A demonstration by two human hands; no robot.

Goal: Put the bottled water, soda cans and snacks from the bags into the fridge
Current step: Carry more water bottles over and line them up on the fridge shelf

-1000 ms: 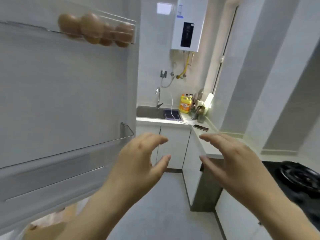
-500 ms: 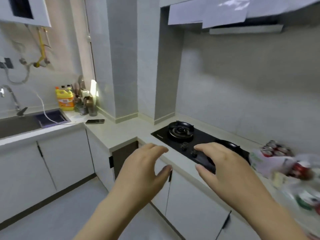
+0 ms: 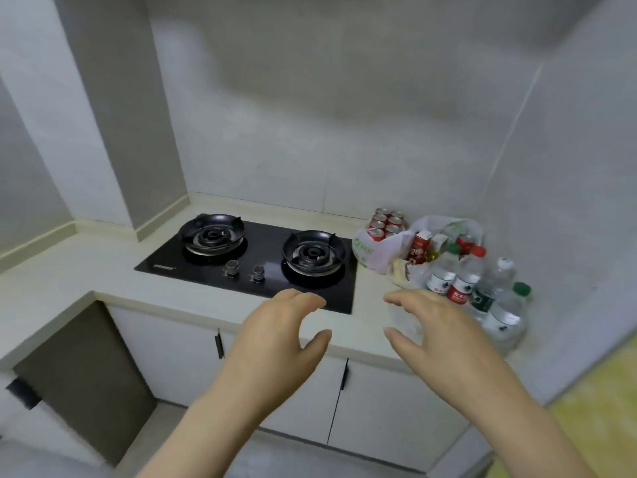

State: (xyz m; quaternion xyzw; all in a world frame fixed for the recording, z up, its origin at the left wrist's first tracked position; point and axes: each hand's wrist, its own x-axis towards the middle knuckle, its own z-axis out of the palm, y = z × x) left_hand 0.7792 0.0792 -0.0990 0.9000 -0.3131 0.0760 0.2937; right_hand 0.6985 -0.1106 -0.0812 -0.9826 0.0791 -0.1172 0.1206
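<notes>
Right of the black gas hob (image 3: 206,267), on the pale countertop (image 3: 69,277), sit the task's goods, still in their bags. The soda cans (image 3: 386,222), red with silver tops, stand packed together at the hob's far right corner, against the wall, inside a white plastic bag (image 3: 372,253) that touches the hob's right edge. Further right of the hob, a red snack pack (image 3: 418,250) stands upright among crumpled clear plastic. The water bottles (image 3: 465,281) cluster beyond it, at the right end of the counter near the side wall, some with red caps and some with green; one green-capped bottle leans outward.

The left hand (image 3: 275,336) hovers in front of the hob's near right corner. Its fingers are loosely curved, its thumb stands apart from them, and it holds nothing. The right hand (image 3: 437,326) hovers to the right of the hob, just short of the bottles, with the same spread, half-curled shape. It too is empty and touches nothing.

Two knobs (image 3: 244,269) sit at the hob's front middle, between its two burners. White cabinet doors (image 3: 396,401) run below the hob.
</notes>
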